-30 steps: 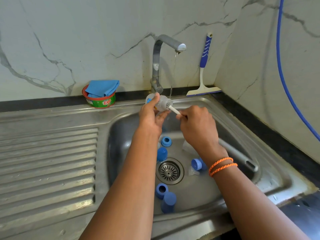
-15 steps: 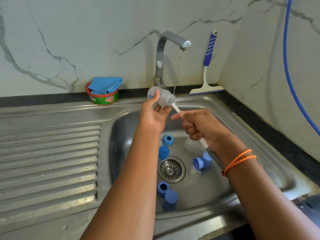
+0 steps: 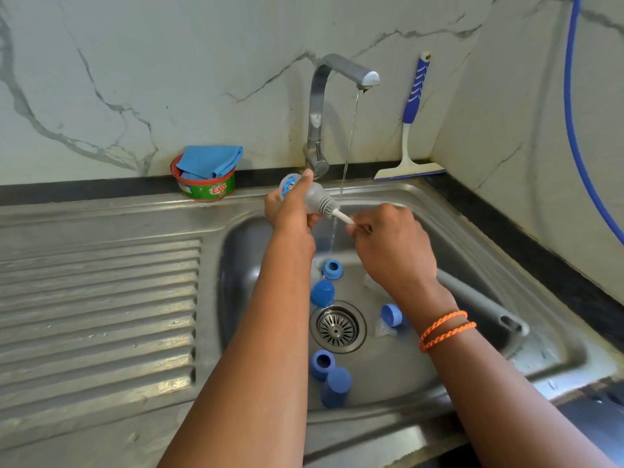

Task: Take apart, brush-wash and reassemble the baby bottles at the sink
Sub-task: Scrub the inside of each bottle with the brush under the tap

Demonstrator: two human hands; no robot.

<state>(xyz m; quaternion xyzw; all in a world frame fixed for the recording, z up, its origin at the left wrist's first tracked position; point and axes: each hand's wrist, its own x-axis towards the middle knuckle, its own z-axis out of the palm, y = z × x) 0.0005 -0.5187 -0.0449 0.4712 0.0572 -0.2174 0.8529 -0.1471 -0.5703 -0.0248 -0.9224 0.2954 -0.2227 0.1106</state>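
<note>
My left hand [image 3: 292,211] grips a small clear baby bottle [image 3: 297,189] on its side over the sink, mouth turned right. My right hand [image 3: 388,244] grips the white stem of a bottle brush [image 3: 341,216], its grey bristle head partly inside the bottle's mouth. The brush's grey handle [image 3: 479,304] runs back past my right wrist. A thin stream of water falls from the tap [image 3: 337,76] just right of the bottle. Several blue caps and collars lie in the basin: one collar [image 3: 332,269], a cap [image 3: 322,293], another cap [image 3: 391,314], a clear teat [image 3: 385,329].
Two more blue parts [image 3: 329,376] lie near the basin's front. The steel sink [image 3: 506,359] has a ribbed drainboard [image 3: 98,315] on the left. A soap tub with a blue cloth [image 3: 206,175] and a squeegee [image 3: 410,130] stand at the back wall. A blue hose [image 3: 574,130] hangs right.
The brush head has slid partly out of the bottle and my right hand has moved back up close to the bottle's mouth. The bottle stays in my left hand.
</note>
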